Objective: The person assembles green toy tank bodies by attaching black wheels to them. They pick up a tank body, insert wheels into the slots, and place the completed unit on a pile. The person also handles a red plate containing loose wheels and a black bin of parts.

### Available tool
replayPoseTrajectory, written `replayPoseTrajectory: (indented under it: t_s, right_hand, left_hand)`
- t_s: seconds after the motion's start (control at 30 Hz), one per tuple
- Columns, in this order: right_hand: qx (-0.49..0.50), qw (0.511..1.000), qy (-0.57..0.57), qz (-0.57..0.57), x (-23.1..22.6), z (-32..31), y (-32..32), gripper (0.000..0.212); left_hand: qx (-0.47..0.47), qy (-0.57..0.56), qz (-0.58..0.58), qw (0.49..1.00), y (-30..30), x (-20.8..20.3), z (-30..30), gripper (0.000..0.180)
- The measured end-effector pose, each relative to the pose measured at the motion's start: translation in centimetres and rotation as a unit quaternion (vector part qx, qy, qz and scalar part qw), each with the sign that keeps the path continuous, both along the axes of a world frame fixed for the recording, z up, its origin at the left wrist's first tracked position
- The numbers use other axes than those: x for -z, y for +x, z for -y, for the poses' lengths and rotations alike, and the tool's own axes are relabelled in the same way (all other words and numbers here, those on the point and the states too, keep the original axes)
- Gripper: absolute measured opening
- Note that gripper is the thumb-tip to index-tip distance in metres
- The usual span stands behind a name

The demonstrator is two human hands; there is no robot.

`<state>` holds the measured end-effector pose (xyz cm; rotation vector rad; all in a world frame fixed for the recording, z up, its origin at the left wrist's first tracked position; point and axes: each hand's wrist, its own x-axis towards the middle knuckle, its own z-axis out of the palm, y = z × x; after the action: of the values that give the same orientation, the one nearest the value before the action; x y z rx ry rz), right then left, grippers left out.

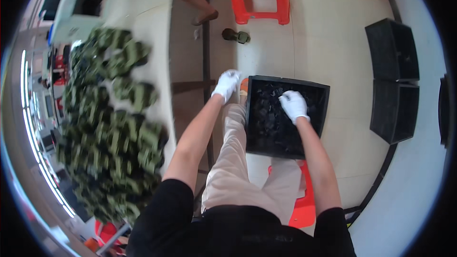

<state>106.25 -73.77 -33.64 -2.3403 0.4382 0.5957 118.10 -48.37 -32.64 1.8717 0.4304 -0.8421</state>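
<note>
My left hand [227, 84], in a white glove, hangs just left of a black bin [288, 154], above my lower leg. Its fingers look curled together, and whatever they may hold is too small to make out. Inside the bin lie many small black pieces [269, 114], seemingly plastic. Over these, in the bin's upper right part, my right hand [293, 106] is also gloved in white. The fingers are bent and drawn together at the pieces; anything between them is hidden. The bin sits in front of my right knee.
A pale table [162, 90] on my left carries a large heap of dark green strap-like items [114, 147]. One similar green item [236, 36] lies on the floor ahead. Red stools [261, 4] and black bins [392, 52] stand around. Another person's leg [197, 2] shows at the top.
</note>
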Motion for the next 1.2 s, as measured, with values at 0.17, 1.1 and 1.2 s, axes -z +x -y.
replayPoseTrajectory:
  t_s: [0.17, 1.1, 1.2]
  right_hand:
    - [0.038, 0.953, -0.286, 0.091, 14.3, 9.5, 5.0, 0.04]
    - [0.23, 0.95, 0.115, 0.178, 3.9, 3.6, 3.5, 0.027]
    - [0.204, 0.963, 0.123, 0.128, -2.1, 3.1, -1.8, 0.031]
  left_hand:
    - [0.158, 0.243, 0.126, 0.949, 16.8, 22.6, 2.8, 0.048]
    - [0.227, 0.2, 0.528, 0.794, 5.1, -17.7, 13.4, 0.054]
    - [0.174, 0.297, 0.537, 0.77, 7.4, -26.7, 9.0, 0.045]
